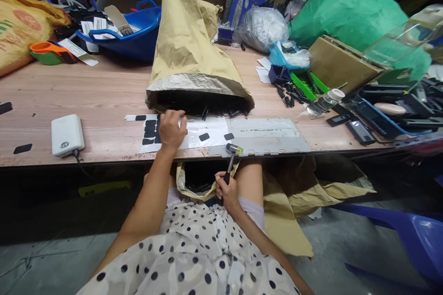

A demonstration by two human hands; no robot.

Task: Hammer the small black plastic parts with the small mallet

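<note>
My left hand (172,130) is over a white sheet (221,125) at the table's front edge, just before the mouth of a paper sack. Its fingers are bent, with a gap between thumb and forefinger; nothing shows in them. Black rounded pads (150,132) lie in rows beside it, and two loose pads (204,137) lie farther right. Low in my lap, my right hand (226,189) grips the dark handle of a small hammer (234,148). The hammer's yellow-and-dark head is near the table edge. Small black pieces (238,113) lie at the sack's mouth.
The large paper sack (194,41) lies on the table; another open sack (182,182) is between my legs. A grey plate (266,133) adjoins the sheet. A white power bank (67,135) is left. At right stand a clear bottle (323,103), green tray (304,85) and blue tray (374,122).
</note>
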